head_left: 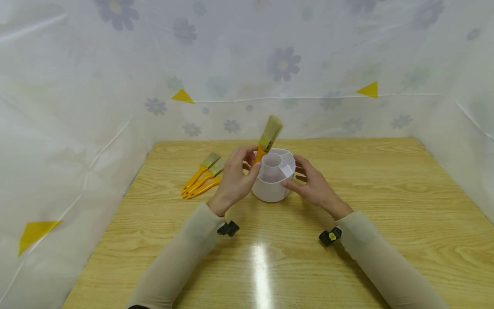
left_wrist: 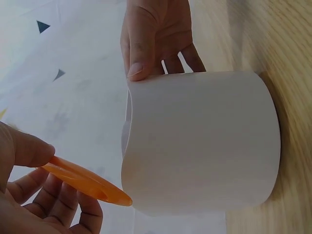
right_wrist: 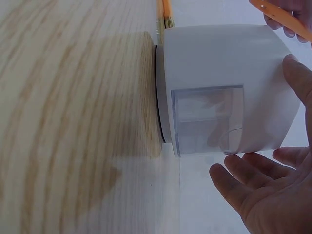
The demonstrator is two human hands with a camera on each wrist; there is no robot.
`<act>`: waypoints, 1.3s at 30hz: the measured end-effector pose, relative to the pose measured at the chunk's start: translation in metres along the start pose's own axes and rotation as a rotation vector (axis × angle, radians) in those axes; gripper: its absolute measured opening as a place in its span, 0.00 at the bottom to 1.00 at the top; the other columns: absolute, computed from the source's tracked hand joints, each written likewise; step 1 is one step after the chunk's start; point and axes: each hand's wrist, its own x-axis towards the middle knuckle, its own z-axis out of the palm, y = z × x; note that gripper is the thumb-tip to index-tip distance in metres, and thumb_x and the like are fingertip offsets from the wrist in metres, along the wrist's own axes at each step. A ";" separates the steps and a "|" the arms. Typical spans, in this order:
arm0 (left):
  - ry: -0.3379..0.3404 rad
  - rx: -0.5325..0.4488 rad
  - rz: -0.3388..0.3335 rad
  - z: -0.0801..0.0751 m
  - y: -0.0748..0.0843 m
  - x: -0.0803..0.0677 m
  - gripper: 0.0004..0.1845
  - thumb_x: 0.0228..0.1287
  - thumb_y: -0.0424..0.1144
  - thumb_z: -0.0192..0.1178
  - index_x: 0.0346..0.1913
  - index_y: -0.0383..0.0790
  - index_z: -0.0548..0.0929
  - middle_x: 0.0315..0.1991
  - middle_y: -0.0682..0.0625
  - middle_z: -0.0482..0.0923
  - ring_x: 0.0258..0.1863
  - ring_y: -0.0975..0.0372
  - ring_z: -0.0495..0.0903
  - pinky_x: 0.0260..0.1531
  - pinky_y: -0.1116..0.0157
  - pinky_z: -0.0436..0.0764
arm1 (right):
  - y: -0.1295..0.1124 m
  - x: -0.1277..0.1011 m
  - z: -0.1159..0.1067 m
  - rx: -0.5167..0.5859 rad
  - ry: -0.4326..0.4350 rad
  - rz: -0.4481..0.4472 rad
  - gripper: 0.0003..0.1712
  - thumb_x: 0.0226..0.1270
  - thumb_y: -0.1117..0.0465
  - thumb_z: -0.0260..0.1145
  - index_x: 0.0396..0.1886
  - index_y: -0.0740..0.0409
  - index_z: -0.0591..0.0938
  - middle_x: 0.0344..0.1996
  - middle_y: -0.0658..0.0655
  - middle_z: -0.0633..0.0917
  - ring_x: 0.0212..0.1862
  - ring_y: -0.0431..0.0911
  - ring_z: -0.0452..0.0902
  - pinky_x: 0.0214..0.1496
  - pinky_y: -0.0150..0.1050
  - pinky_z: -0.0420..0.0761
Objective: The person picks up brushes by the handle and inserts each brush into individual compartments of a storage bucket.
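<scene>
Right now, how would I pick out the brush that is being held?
On the wooden table stands a white round holder. Just above its left rim, the left hand grips a brush, bristles up; the other orange-handled brushes lie flat.

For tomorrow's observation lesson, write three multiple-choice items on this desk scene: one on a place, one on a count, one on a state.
1. Where do the spare brushes lie on the wooden table?
A. left of the white holder
B. inside it
C. right of it

2. How many orange-handled brushes are visible in all?
A. two
B. four
C. six

3. What is the left hand doing?
A. lying flat
B. gripping a brush
C. pointing at the wall

Answers:
1 A: they lie on the table left of the white holder.
2 B: three lying, one held.
3 B: its fingers pinch the brush handle; the right hand steadies the holder.
</scene>
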 end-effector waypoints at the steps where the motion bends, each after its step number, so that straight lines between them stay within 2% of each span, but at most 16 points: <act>1: 0.003 0.001 0.003 0.000 0.000 0.001 0.17 0.64 0.29 0.58 0.56 0.32 0.75 0.38 0.44 0.72 0.35 0.57 0.73 0.32 0.60 0.79 | 0.000 0.000 0.000 0.001 0.000 0.000 0.46 0.58 0.47 0.71 0.73 0.45 0.58 0.65 0.54 0.68 0.65 0.55 0.65 0.62 0.56 0.68; 5: 0.014 -0.001 0.013 0.001 0.000 0.004 0.17 0.63 0.28 0.58 0.55 0.32 0.75 0.37 0.44 0.73 0.34 0.57 0.73 0.31 0.59 0.79 | 0.000 0.000 0.000 0.000 -0.001 0.002 0.46 0.58 0.48 0.71 0.73 0.45 0.58 0.66 0.54 0.68 0.65 0.56 0.66 0.62 0.56 0.68; 13: 0.018 -0.017 0.027 0.003 0.003 0.010 0.18 0.62 0.27 0.59 0.55 0.32 0.75 0.37 0.44 0.73 0.35 0.58 0.74 0.32 0.65 0.79 | -0.001 0.000 0.000 0.001 -0.003 0.014 0.47 0.58 0.46 0.71 0.73 0.45 0.57 0.66 0.54 0.67 0.65 0.55 0.66 0.61 0.56 0.69; 29: -0.001 -0.064 0.026 0.013 0.004 0.016 0.18 0.62 0.26 0.58 0.56 0.31 0.75 0.39 0.43 0.73 0.36 0.57 0.75 0.34 0.64 0.79 | 0.001 -0.001 0.000 -0.006 -0.004 0.012 0.47 0.59 0.47 0.70 0.74 0.45 0.56 0.66 0.55 0.67 0.65 0.55 0.65 0.62 0.57 0.68; 39: 0.011 -0.071 0.050 0.015 0.003 0.019 0.18 0.63 0.27 0.58 0.56 0.31 0.75 0.39 0.42 0.73 0.36 0.56 0.75 0.35 0.64 0.79 | 0.002 0.000 0.000 -0.009 -0.007 0.017 0.47 0.59 0.46 0.70 0.74 0.45 0.56 0.66 0.54 0.67 0.65 0.54 0.65 0.62 0.56 0.69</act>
